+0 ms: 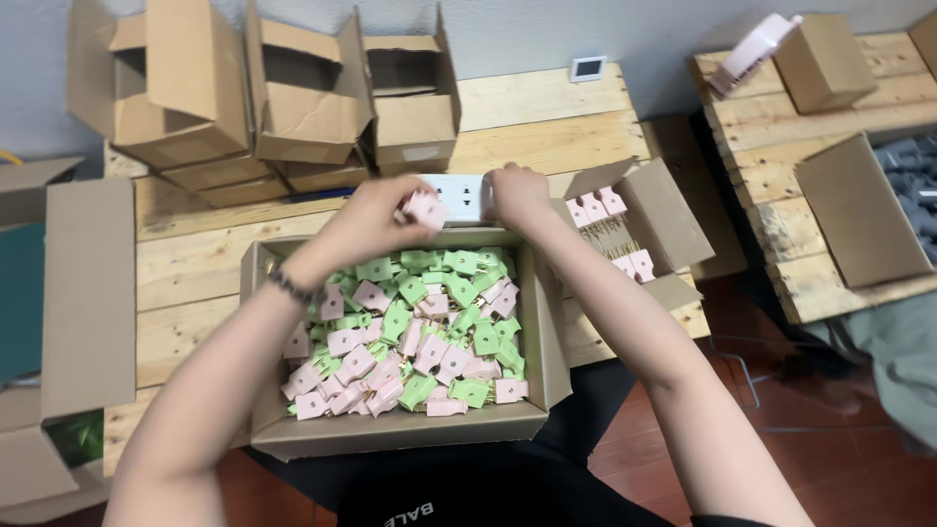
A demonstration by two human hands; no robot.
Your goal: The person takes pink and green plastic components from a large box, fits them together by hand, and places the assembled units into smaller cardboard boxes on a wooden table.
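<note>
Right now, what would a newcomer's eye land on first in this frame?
The open box in the middle, heaped with pink and green plugs. Just beyond it, the left hand holds a pink plug against a white socket, which the right hand grips. A smaller box to the right holds pink plugs in rows, and empty cartons are stacked at the back left.

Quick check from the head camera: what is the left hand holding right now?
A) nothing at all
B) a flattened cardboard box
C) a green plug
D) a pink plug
D: the left hand pinches a pink plug next to the white socket block, which the right hand steadies above the box of pink and green plugs.
</note>
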